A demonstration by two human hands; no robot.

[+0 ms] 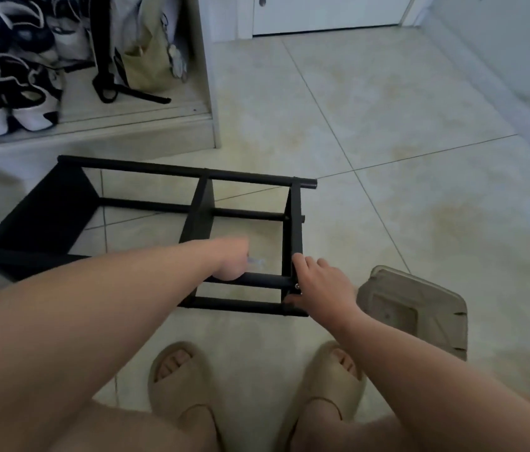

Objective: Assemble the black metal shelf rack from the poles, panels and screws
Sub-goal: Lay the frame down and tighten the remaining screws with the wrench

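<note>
Head view: black metal shelf rack lying on its side on pale floor tiles, mid-left, poles exposed for fastening. Right hand curled round near-right end panel, probably steadying the joint. Left hand blurred above near pole; grip unreadable.

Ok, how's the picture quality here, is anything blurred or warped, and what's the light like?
Head view: the left hand is smeared by motion blur, so its grip can't be read; the right hand, gripping the rack, is sharper. Head view: the light is dim and flat, with no hard glare on the floor. Head view: the tile lines bow slightly from wide-angle distortion.
</note>
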